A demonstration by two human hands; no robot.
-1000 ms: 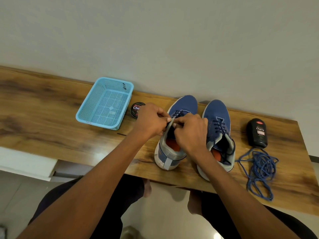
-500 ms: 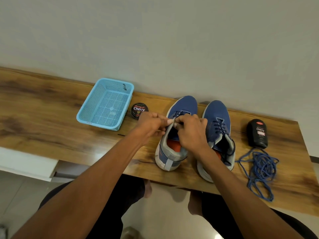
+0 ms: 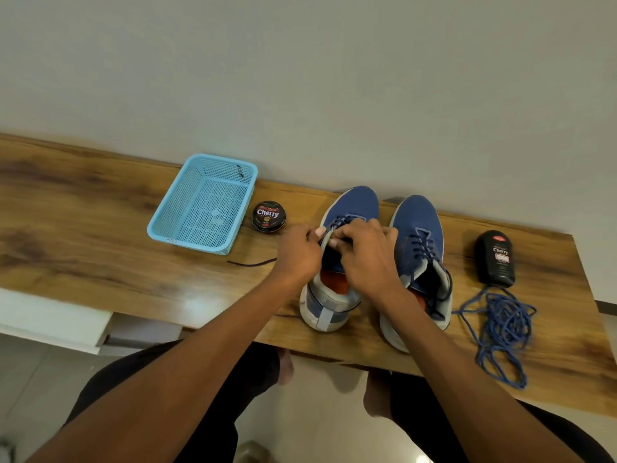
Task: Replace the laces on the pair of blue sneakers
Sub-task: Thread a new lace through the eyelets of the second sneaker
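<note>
On my table [image 3: 83, 235], left of the left sneaker [image 3: 347, 212], the blue mesh basket [image 3: 203, 203] holds only a small dark bit by its far wall. Beside it sits a Cherry polish tin [image 3: 268, 216]. My left hand [image 3: 297, 253] and right hand [image 3: 367, 259] curl and pinch at that sneaker's dark lace [image 3: 340, 220]. Right of it: the right sneaker [image 3: 417, 228], loose blue laces [image 3: 500, 325], a Cherry bottle [image 3: 495, 259].

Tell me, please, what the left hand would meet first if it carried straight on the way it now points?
Most likely the left sneaker: the left hand points right and away, its fingertips already at the tongue edge. The right hand sits just beyond, though depth is hard to judge.
</note>
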